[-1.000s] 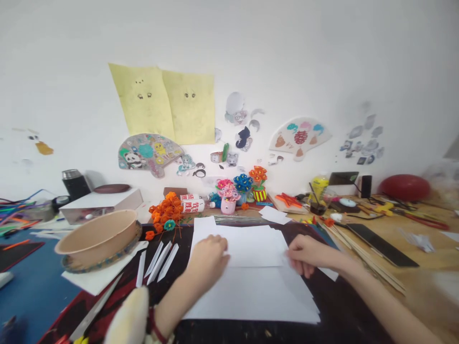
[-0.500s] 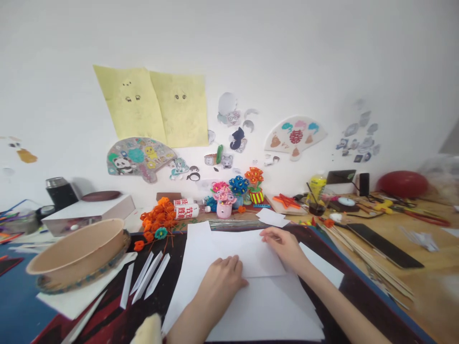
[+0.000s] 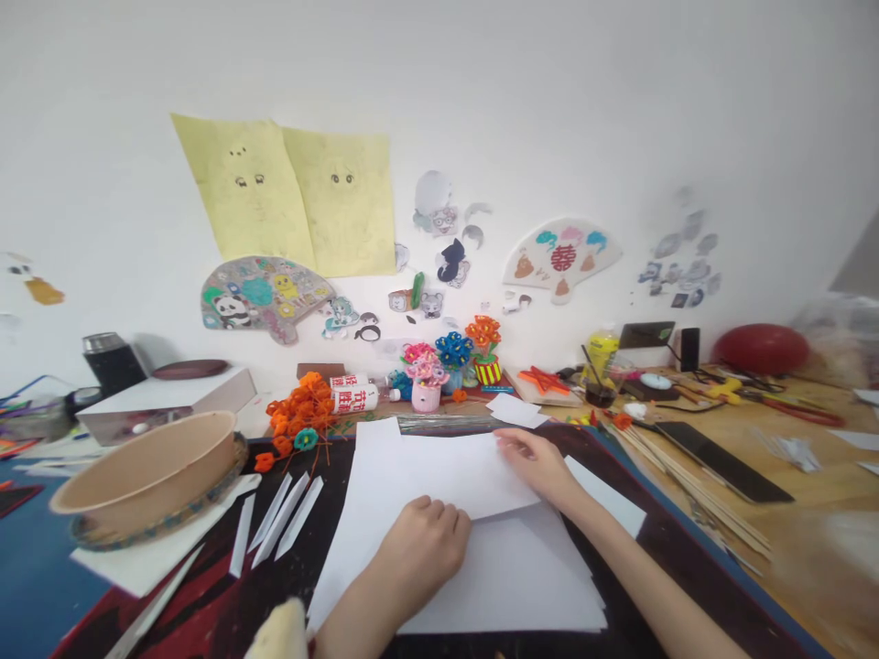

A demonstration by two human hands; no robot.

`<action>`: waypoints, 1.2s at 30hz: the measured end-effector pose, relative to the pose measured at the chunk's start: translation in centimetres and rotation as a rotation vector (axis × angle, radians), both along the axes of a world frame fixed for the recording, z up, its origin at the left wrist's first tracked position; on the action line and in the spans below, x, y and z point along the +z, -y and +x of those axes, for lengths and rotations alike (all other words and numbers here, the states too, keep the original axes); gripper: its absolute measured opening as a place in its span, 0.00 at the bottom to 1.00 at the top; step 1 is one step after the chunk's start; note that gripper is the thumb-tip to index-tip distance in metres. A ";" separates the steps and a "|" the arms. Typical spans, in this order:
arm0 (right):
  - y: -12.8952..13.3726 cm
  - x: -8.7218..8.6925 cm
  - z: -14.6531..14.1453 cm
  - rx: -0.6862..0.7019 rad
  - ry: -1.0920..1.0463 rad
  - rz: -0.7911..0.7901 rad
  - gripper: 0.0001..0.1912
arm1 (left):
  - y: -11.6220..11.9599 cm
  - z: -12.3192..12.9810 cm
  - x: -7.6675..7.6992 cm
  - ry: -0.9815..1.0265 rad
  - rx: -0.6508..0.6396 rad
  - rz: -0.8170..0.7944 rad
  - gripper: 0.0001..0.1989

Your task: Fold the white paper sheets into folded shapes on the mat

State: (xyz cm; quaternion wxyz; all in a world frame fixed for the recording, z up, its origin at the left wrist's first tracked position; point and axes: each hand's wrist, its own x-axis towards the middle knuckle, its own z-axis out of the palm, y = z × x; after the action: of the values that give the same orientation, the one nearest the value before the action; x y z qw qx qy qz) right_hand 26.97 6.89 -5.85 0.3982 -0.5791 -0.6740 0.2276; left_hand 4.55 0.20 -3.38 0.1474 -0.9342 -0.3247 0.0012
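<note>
A white paper sheet [image 3: 460,471] lies over a stack of larger white sheets [image 3: 508,586] in front of me. My left hand [image 3: 429,549] is closed at the lower left of the upper sheet, knuckles up, its fingertips hidden behind the hand. At the sheet's upper right corner, my right hand [image 3: 539,467] pinches the edge between thumb and fingers. To the left lie several folded white paper strips [image 3: 281,522] on the dark mat [image 3: 206,599].
A beige oval basin [image 3: 147,467] stands at the left. Behind the paper are orange craft flowers [image 3: 302,407], a plastic bottle [image 3: 353,395] and a pink flower pot [image 3: 426,395]. Wooden sticks [image 3: 687,490] and a black phone-like slab [image 3: 724,460] lie on the right.
My left hand's fingers have curled in more, and the upper sheet's lower edge has tilted slightly. My right hand stays at the upper right corner. The view has shifted slightly.
</note>
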 end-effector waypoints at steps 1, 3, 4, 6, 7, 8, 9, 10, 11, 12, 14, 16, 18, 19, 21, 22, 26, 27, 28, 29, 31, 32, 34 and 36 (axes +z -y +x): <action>0.2 0.1 -0.2 0.048 0.023 0.014 0.17 | 0.0 0.0 0.1 0.036 -0.011 -0.030 0.08; 0.6 0.3 -0.7 0.145 0.067 0.037 0.18 | -0.2 -0.2 0.3 0.159 0.032 -0.080 0.07; 0.8 0.4 -1.0 0.187 0.084 0.044 0.18 | -0.4 -0.2 0.3 0.228 0.092 -0.091 0.08; 1.1 0.5 -1.4 0.246 0.107 0.049 0.20 | -1.1 -0.5 0.2 0.329 0.237 -0.094 0.16; 1.2 0.5 -1.5 0.266 0.117 0.048 0.22 | -1.5 -0.7 0.1 0.352 0.293 -0.107 0.19; 1.2 0.5 -1.6 0.279 0.125 0.046 0.22 | -1.9 -0.8 0.0 0.372 0.321 -0.132 0.21; 1.2 0.5 -1.7 0.286 0.131 0.042 0.23 | -2.3 -1.0 0.0 0.391 0.330 -0.164 0.22; 1.2 0.4 -1.7 0.288 0.136 0.037 0.23 | -2.6 -1.1 -0.1 0.412 0.331 -0.190 0.22; 1.2 0.4 -1.8 0.285 0.138 0.032 0.23 | -2.9 -1.2 -0.1 0.433 0.328 -0.209 0.23; 1.2 0.4 -1.8 0.282 0.136 0.026 0.23 | -3.1 -1.2 -0.1 0.452 0.329 -0.221 0.23; 1.2 0.4 -1.8 0.278 0.131 0.015 0.23 | -3.3 -1.2 -0.1 0.483 0.336 -0.229 0.25; 1.3 0.4 -1.9 0.283 0.128 0.010 0.21 | -3.2 -1.1 0.0 0.505 0.337 -0.236 0.27; 1.4 0.5 -2.0 0.301 0.128 0.020 0.19 | -3.1 -1.0 0.0 0.528 0.336 -0.229 0.26; 1.5 0.5 -2.1 0.314 0.128 0.033 0.18 | -3.0 -1.0 0.1 0.539 0.337 -0.218 0.25; 1.6 0.7 -2.3 0.345 0.127 0.064 0.16 | -2.7 -1.0 0.2 0.550 0.339 -0.187 0.21; 1.6 0.8 -2.4 0.357 0.126 0.080 0.14 | -2.6 -1.0 0.3 0.553 0.336 -0.171 0.19; 2.1 1.3 -2.8 0.377 0.119 0.130 0.09 | -2.1 -1.1 0.4 0.567 0.305 -0.142 0.13; 2.2 1.4 -3.0 0.377 0.116 0.137 0.08 | -2.0 -1.0 0.4 0.570 0.302 -0.142 0.13; 2.4 1.6 -3.0 0.378 0.110 0.141 0.09 | -1.9 -1.0 0.3 0.569 0.299 -0.143 0.12; 2.5 1.7 -3.1 0.380 0.101 0.142 0.09 | -1.8 -0.9 0.3 0.566 0.299 -0.143 0.12; 2.7 1.9 -3.2 0.388 0.077 0.142 0.07 | -1.6 -0.8 0.2 0.561 0.308 -0.134 0.11; 2.8 1.9 -3.2 0.390 0.064 0.146 0.06 | -1.5 -0.8 0.2 0.561 0.318 -0.124 0.11; 2.8 2.0 -3.1 0.387 0.048 0.182 0.04 | -1.4 -0.8 0.3 0.567 0.347 -0.097 0.09; 2.9 2.2 -2.9 0.366 0.035 0.258 0.04 | -1.4 -1.0 0.5 0.583 0.374 -0.060 0.06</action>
State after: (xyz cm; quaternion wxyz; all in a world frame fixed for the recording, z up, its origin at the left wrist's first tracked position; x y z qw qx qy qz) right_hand 24.05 3.94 -3.63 0.4095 -0.3954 -0.7981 0.1978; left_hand 3.59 1.58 -2.86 0.0182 -0.8235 -0.5187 -0.2290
